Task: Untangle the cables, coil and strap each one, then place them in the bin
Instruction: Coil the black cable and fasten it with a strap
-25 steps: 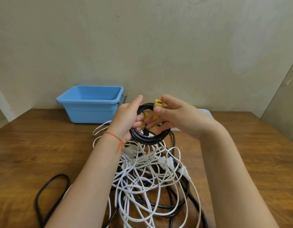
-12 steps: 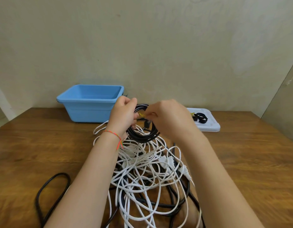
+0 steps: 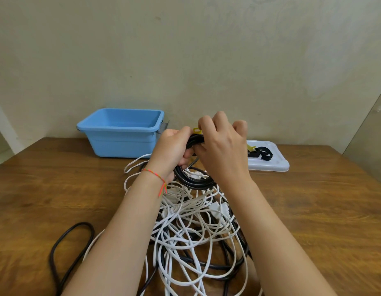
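Both hands point(image 3: 172, 150) point(image 3: 222, 146) grip black coil point(image 3: 193, 180); cinch yellow strap point(image 3: 197, 130) tight, keep loops bunched before binning.

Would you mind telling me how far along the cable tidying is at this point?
Done: one black cable is coiled. In hand: the left hand grips that coil while the right hand works a yellow strap around it. Left: what shows of the blue bin holds nothing, and a tangle of white cables and black ones remains on the table, with spare straps on the white tray.
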Tool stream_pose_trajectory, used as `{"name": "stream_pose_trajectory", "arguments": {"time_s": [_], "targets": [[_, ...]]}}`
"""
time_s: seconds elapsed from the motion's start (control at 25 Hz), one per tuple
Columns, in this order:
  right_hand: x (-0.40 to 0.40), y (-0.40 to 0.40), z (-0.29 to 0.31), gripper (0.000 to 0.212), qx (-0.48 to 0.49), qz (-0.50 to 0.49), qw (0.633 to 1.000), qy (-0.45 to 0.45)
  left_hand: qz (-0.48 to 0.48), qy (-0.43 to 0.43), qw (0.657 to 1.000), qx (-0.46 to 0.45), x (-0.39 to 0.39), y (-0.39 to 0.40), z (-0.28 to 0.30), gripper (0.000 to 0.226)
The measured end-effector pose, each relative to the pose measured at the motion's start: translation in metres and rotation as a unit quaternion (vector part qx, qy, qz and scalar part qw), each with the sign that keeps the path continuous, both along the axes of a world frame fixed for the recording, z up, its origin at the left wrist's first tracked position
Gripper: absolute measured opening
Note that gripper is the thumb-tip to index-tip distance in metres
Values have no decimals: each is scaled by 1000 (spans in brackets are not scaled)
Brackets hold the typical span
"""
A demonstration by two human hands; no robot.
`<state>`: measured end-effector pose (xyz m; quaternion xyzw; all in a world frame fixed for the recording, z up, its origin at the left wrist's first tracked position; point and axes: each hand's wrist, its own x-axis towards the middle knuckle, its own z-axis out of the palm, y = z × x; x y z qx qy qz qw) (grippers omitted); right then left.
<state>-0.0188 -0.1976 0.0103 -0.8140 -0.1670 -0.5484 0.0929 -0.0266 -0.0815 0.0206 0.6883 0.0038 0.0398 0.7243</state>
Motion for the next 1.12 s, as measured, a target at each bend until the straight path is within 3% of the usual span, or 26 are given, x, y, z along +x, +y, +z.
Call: {"name": "stream_pose_trajectory", "arguments": {"time_s": [0.28,0.36,0.52,0.6,0.68,0.92,1.12], "targets": [[8,-5,-2,15,8,-11,999,44,-47,-56,997,22,1,4,-6,12],[8,-10,-1,26,28,15,995,90,-54,-72,996,13,3,8,-8,11],[2,-22,12,32,95,144,948,269,9,-77,997,-12,11,14,-13,20],[-3,-25,22,21,164,195,926,280,48,-73,996,-25,15,18,-15,21],[-5,-29,30,24,214,205,920,258,60,-74,995,-27,18,23,-16,22],[0,-30,19,21,53,140,934,324,43,-75,996,-28,17,21,-17,24],[-5,-20,18,16,105,170,931,305,67,-63,995,-49,16,15,-18,24]]}}
